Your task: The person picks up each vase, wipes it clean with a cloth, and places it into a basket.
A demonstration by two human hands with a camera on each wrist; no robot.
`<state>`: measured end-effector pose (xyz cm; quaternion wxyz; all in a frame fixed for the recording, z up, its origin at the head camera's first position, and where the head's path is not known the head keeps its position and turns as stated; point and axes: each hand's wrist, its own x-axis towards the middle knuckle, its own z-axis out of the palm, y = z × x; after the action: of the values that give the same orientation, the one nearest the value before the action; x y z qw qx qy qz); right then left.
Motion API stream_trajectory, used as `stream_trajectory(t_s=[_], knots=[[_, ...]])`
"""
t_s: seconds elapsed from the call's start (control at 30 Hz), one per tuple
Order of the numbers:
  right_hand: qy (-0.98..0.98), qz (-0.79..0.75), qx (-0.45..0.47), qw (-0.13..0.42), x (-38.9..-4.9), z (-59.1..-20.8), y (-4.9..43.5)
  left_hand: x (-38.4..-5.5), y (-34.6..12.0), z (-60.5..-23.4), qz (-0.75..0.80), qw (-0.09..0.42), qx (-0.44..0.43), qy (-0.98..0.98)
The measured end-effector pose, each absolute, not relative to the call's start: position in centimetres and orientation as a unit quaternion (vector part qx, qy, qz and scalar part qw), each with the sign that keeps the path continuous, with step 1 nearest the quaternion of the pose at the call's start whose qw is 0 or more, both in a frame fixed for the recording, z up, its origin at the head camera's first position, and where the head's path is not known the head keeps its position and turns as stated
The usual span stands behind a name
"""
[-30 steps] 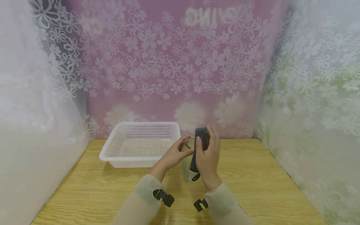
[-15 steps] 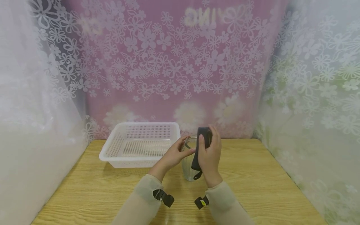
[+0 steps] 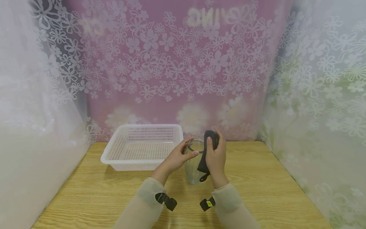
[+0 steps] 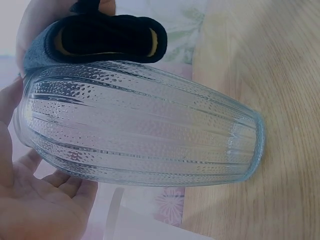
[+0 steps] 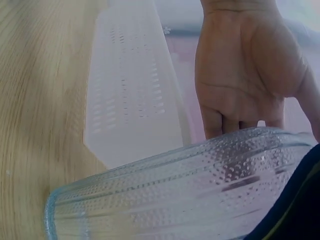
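A clear ribbed glass vase [image 3: 192,170] with a dimpled surface stands upright on the wooden table. My left hand [image 3: 178,156] holds it near the rim, thumb on the near side and fingers round the far side. In my right hand [image 3: 216,160] is a dark folded cloth [image 3: 203,164] with a small hanging loop, gripped between thumb and fingers. The cloth lies against the vase's right side, close to the mouth. From the left wrist, the cloth's folded end [image 4: 107,37] shows yellowish edging beside the glass. My right fingertips are mostly hidden behind the cloth.
Left of the vase, a white perforated plastic basket [image 3: 137,164] stands on the table [image 3: 266,190]. Flower-patterned plastic sheets [image 3: 171,63] hang at the back and both sides. Black camera straps [image 3: 166,201] are worn on both wrists.
My right hand and the cloth have shifted slightly to the right, showing more of the vase's mouth. The left hand and the vase have stayed in place.
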<state>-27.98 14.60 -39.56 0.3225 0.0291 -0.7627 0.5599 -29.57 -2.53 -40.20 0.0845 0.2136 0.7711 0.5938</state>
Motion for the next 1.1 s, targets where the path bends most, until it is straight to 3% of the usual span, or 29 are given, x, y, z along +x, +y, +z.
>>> stream_trajectory(t_s=[0.83, 1.1], knots=[[-0.695, 0.703, -0.073, 0.131, -29.8, -43.6, 16.8, -29.5, -2.5, -40.1, 0.594, 0.085, 0.203, 0.774], [-0.682, 0.719, -0.096, 0.097, -30.3, -45.5, 17.1, -29.5, -2.5, -40.2, 0.597, 0.09, 0.204, 0.771]])
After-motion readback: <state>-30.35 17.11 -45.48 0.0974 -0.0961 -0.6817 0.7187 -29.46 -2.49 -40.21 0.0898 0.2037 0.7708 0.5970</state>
